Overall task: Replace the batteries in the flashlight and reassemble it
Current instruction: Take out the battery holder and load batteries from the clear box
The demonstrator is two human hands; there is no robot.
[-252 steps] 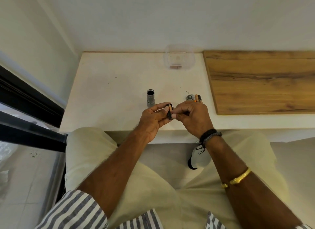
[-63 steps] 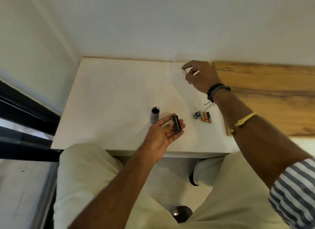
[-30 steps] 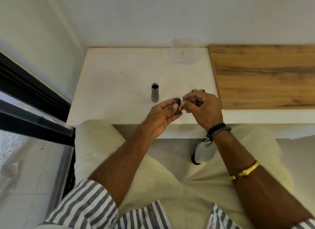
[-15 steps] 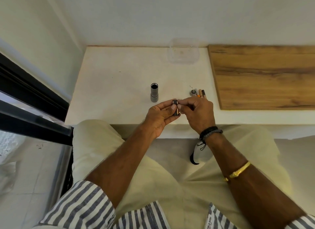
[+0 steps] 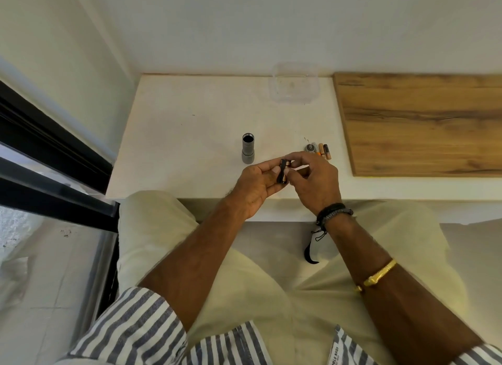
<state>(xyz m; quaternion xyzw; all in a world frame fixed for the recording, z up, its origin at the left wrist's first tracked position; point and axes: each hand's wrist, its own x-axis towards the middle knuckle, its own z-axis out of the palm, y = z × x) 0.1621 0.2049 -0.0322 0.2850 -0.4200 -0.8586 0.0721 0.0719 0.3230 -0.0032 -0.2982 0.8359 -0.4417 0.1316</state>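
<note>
I see white surface point(image 5: 190, 136): flashlight body point(image 5: 248, 148) upright mid-surface, open end up; 1 cap point(image 5: 309, 147) beside loose batteries point(image 5: 323, 151); clear container point(image 5: 293, 100) at back; wooden board point(image 5: 421, 120) at right.

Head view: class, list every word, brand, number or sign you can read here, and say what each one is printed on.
"POLO ASSN", small and soft, as best it reads: on the white tag of the striped shirt.
Too small to read: print on the loose batteries on the table.
Blurred: markings on the round cap.
Nothing legible on the battery holder.
</note>
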